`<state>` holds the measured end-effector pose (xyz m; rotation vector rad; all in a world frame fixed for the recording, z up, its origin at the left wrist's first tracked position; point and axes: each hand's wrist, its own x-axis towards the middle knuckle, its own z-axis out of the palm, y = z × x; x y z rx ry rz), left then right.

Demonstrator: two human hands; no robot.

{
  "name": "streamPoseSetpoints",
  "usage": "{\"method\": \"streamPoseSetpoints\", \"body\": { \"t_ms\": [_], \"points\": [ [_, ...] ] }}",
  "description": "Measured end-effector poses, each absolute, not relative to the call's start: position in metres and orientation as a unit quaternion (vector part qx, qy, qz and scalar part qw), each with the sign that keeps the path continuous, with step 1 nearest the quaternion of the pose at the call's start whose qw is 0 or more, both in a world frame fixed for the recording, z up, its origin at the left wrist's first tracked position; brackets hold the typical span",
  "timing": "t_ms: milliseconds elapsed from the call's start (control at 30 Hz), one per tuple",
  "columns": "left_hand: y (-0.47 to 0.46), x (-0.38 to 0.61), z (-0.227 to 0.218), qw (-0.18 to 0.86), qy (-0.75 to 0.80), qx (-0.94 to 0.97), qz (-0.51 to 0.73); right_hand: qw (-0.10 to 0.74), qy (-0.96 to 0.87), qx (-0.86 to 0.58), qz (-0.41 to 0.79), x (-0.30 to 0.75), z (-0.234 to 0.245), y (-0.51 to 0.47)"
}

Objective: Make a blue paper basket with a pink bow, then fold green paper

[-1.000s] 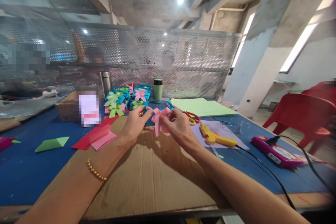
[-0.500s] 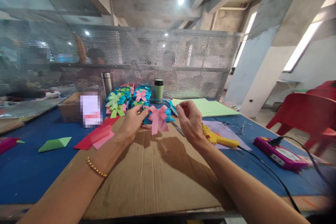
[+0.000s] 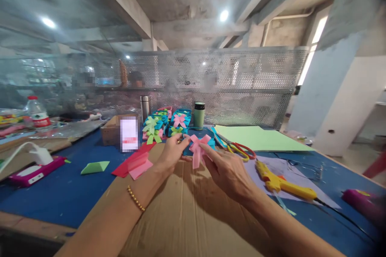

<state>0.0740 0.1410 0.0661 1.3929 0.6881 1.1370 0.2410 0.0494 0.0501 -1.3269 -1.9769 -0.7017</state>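
We call the pink paper flower with strip petals (image 3: pixel 196 157) the middle of our clock. It sits against a small blue paper piece (image 3: pixel 212 143), just above the brown cardboard sheet (image 3: pixel 169 217) that spreads toward six o'clock on the blue table (image 3: pixel 78 196).

Our left hand (image 3: pixel 171 153) is at nine o'clock, its fingers seeming to pinch the edge of the blue paper piece. Our right hand (image 3: pixel 229 172) comes in from four o'clock. Its pointing finger is straight and touches the flower; the thumb is hidden, so we cannot tell if these fingers grip anything.

We think a hard push could bend the thin petals or slide the flower crooked. If the left fingers slip, the blue paper piece could twist away. We cannot see any glue under the flower, so it might come loose if it is not stuck.

At three o'clock, the scissors with red and yellow handles (image 3: pixel 243 145) lie close behind our right hand, and we could bump them. Between three and four is the yellow plastic glue gun (image 3: pixel 280 184). If it is hot, a careless move could burn us, and its black cord (image 3: pixel 334 207) could snag.
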Motion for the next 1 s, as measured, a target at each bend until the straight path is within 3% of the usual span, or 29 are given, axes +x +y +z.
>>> {"method": "streamPoseSetpoints", "body": {
  "t_ms": [433, 1000],
  "points": [
    [0.1350, 0.0728, 0.0720, 0.578, 0.274, 0.606, 0.473, 0.299, -0.752, -0.482, -0.336, 0.2453, 0.0464, 0.0532],
    [0.1395, 0.0769, 0.0633, 0.585, 0.273, 0.611, 0.457, 0.272, -0.760, -0.499, -0.316, 0.2442, 0.0450, 0.0506]
  ]
}}
